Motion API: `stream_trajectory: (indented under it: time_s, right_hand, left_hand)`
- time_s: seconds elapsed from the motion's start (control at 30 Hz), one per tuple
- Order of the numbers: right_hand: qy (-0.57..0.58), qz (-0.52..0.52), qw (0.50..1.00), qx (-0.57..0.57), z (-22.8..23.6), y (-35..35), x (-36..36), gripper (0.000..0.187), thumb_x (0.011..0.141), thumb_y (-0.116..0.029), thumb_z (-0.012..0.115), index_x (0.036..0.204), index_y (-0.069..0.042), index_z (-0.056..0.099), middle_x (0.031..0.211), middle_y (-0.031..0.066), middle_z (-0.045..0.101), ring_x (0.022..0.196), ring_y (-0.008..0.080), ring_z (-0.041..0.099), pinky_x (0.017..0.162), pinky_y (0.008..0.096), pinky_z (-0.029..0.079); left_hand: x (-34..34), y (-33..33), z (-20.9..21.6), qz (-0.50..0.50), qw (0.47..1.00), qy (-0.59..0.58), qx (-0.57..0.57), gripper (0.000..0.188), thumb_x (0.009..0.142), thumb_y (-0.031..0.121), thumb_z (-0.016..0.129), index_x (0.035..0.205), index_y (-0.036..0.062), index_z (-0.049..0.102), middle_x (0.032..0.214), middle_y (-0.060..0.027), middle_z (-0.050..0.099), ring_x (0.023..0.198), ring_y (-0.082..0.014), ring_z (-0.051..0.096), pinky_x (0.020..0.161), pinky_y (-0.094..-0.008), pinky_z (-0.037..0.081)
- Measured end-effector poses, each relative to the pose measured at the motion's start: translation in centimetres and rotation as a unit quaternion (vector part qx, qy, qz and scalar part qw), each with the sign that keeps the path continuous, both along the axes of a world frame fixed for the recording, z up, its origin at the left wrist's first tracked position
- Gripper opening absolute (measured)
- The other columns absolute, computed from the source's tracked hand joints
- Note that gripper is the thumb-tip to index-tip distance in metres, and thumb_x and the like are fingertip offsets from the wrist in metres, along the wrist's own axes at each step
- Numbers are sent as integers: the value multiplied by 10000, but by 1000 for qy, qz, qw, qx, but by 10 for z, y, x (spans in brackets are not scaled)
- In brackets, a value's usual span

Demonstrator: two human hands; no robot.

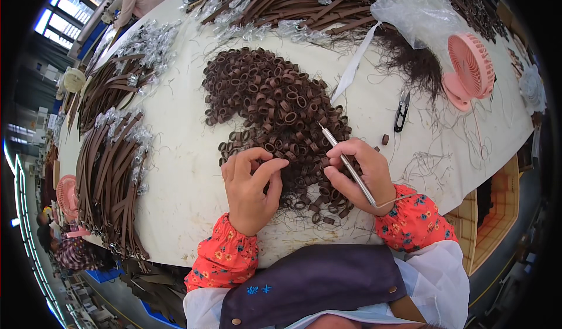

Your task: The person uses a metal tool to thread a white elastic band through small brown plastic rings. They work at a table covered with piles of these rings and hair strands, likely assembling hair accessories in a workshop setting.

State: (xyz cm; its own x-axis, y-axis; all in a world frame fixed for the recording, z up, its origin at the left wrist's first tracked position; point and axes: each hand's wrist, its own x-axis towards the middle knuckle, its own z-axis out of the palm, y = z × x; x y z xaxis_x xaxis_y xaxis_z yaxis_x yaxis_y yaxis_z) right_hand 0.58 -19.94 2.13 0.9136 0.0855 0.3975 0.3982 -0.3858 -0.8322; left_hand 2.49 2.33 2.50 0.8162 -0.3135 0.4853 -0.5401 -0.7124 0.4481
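Note:
A big heap of small brown strap loops [266, 89] lies in the middle of the table. At its near edge is my left hand [252, 188], fingers curled in and thumb bent close to them; whatever they hold is hidden. My right hand [366, 174], at the heap's right side, grips a slim silver pen-shaped tool [345, 159]. The tool's thin tip points up and left over the loops, and a cord leaves its lower end along my wrist. One loose loop [385, 140] sits to the right of the heap, above my right hand.
Black thread snips [401, 112] and a pink fan [470, 68] stand to the right. Brown straps [108, 182] lie in bundles on the left, with more straps [316, 4] at the back beside clear plastic [415, 7]. Loose threads [433, 168] litter the white table [175, 212]. Another person [137, 1] is far left.

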Motion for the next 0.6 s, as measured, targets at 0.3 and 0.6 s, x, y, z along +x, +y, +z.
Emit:
stream_trajectory:
  time_s: [0.3, 0.6]
  right_hand:
    - [25, -23, 999, 25, 1, 1, -1, 162, 833, -36, 673, 984, -67, 621, 835, 87, 644, 745, 245, 635, 671, 317, 497]
    - [-4, -11, 1000, 28, 2, -1, 0, 164, 834, -18, 672, 980, -65, 614, 868, 100, 663, 769, 253, 651, 685, 321, 508]
  left_hand:
    - [-1, 2, 5, -99, 991, 61, 62, 374, 712, 96, 770, 1074, 141, 686, 1054, -35, 591, 909, -227, 531, 831, -357, 375]
    - [2, 6, -10, -61, 995, 50, 59, 258, 724, 64, 758, 969, 111, 692, 922, -37, 637, 878, -243, 579, 812, -364, 399]
